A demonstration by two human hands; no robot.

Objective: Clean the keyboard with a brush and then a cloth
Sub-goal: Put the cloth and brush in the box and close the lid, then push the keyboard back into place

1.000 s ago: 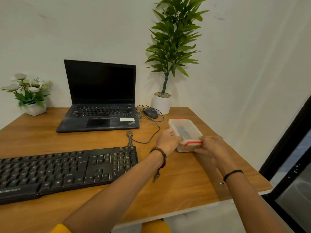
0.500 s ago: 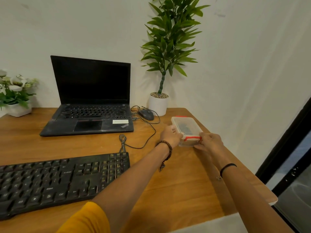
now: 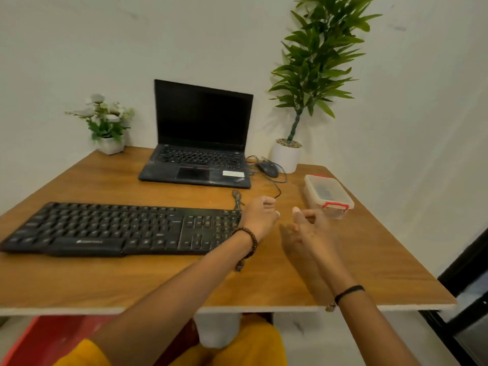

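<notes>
The left hand is hovering just above the wooden table, its fingers curling in toward the palm and gripping nothing. The right hand is hanging just to its right without touching it. Its fingers are loosely bent and a little spread, its thumb is pointing up, and it too is holding nothing.

The black keyboard is lying flat directly left of the left hand, whose wrist is passing over the number-pad end; whether skin is touching the keys cannot be told. A clear lidded box with red clips is sitting just beyond the right hand, apart from its fingers, and something dark is showing inside, too dim to name.

Farther out from the left hand, a mouse is trailing its cable beside an open laptop with a dark screen. A tall potted plant is standing beyond the right hand against the white wall, and a small flower pot is sitting well off to the left.
</notes>
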